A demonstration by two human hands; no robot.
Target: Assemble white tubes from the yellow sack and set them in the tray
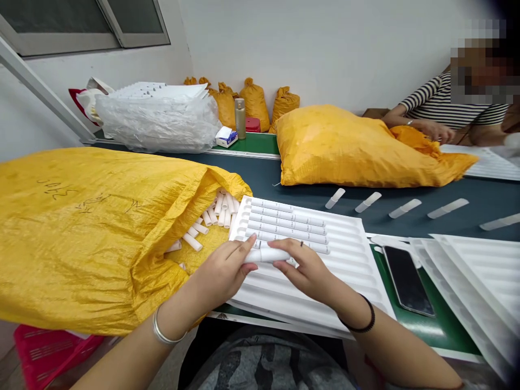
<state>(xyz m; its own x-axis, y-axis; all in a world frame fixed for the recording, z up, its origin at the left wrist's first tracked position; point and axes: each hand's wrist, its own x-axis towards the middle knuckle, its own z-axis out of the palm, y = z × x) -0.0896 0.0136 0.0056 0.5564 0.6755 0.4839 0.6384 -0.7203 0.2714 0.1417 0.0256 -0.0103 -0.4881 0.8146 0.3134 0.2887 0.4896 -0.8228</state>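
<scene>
Over a white ribbed tray [353, 271], both my hands hold one white plastic tube [267, 255] lying nearly level. My left hand [228, 266] pinches its left end between thumb and fingers. Closed on the right end is my right hand [304, 271], fingertips above and thumb below. Several white tubes with small dark printing [286, 223] lie side by side in the tray's upper left grooves. Just left of the tray, short white tubes [221, 210] spill from the mouth of a yellow woven sack [93, 233].
Spaced white pieces [369, 201] lie on the dark belt [260, 168] beyond the tray. A phone [408, 279] and stacked trays [483, 271] are on the right. Another yellow sack [337, 143] lies across the belt, near a co-worker's hand [436, 131]. A plastic-wrapped stack [158, 116] stands back left.
</scene>
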